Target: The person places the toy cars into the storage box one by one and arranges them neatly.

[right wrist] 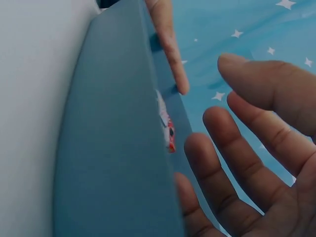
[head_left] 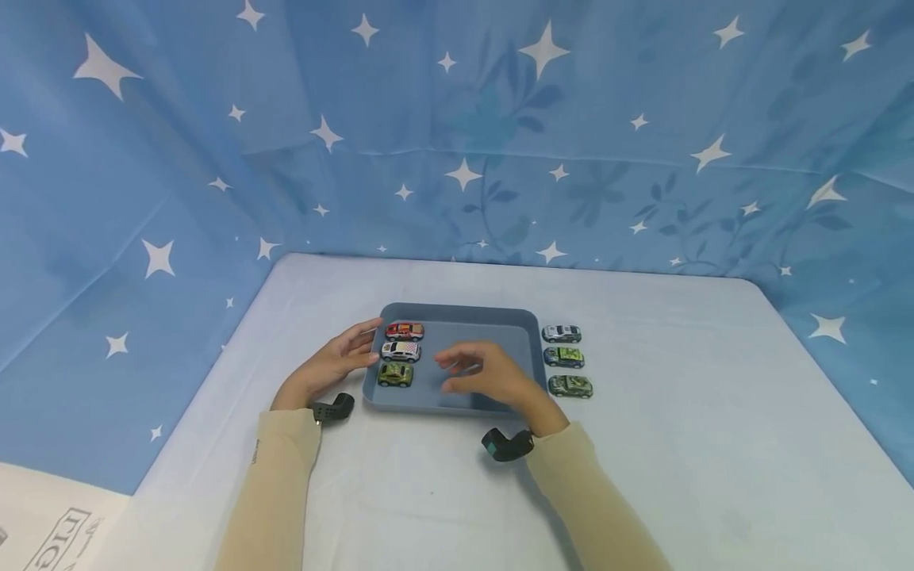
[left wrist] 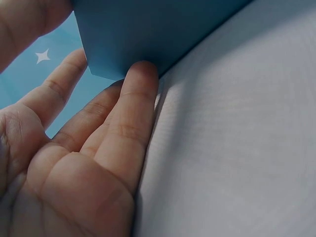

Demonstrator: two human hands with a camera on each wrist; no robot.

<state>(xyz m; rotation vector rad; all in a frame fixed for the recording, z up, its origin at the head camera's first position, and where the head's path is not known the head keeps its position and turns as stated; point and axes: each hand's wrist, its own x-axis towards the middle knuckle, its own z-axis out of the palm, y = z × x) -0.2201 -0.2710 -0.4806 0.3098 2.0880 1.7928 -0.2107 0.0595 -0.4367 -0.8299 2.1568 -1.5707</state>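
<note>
A shallow blue-grey tray (head_left: 471, 406) lies on the white-covered table. Inside its left end, a red toy car (head_left: 405, 331), a white toy car (head_left: 401, 351) and a green toy car (head_left: 396, 374) stand in a column. My left hand (head_left: 336, 361) is at the tray's left side; its fingertips touch the outer wall (left wrist: 133, 34) in the left wrist view. Over the middle of the tray hovers my right hand (head_left: 489, 373), fingers loosely bent and apart from the thumb, holding nothing. In the right wrist view, the tray's front wall (right wrist: 113, 128) partly hides the cars.
Just right of the tray, a silver toy car (head_left: 562, 334), a blue-and-green toy car (head_left: 564, 357) and a camouflage-green toy car (head_left: 570, 386) form another column. A blue star-patterned curtain (head_left: 457, 159) hangs behind the table (head_left: 714, 412). Both wrists wear black cameras.
</note>
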